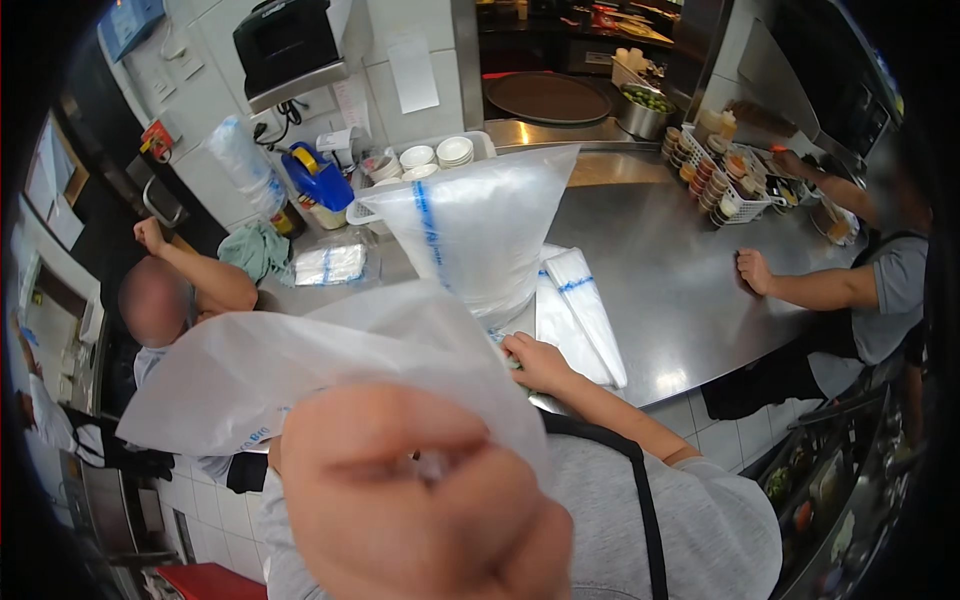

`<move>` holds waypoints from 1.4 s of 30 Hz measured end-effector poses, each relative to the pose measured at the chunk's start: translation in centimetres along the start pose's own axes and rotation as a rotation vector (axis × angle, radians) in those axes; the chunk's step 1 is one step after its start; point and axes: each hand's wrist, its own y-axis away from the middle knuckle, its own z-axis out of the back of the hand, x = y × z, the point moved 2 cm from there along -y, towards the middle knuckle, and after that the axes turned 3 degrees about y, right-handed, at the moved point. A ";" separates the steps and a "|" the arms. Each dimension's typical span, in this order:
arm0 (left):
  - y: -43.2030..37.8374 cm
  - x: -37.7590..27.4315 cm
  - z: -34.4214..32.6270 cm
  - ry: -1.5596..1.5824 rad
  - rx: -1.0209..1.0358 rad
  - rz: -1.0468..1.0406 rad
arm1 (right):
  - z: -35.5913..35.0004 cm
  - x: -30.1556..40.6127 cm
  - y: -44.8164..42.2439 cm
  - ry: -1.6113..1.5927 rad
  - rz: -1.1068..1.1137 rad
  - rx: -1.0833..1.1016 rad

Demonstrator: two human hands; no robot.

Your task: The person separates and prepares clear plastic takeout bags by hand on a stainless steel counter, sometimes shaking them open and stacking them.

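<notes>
Very close to the camera and blurred, my left hand is closed in a fist on a translucent plastic bag. The bag billows out behind the fist toward the left and bears blue print. My right hand rests at the counter's near edge, fingers curled over something greenish, mostly hidden. Just beyond it a second plastic bag, puffed wide with a blue printed stripe, stands on the steel counter. Folded flat plastic bags lie to the right of it.
One person leans at the left, their forearm raised. Another stands at the right, a fist on the counter. Sauce cups fill a white basket. Behind are white bowls, a blue tape dispenser, a green cloth and a round tray.
</notes>
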 end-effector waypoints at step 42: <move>-1.6 0.3 -3.3 0.222 0.325 -0.036 | 0.0 -1.1 -0.3 -0.067 -0.013 0.010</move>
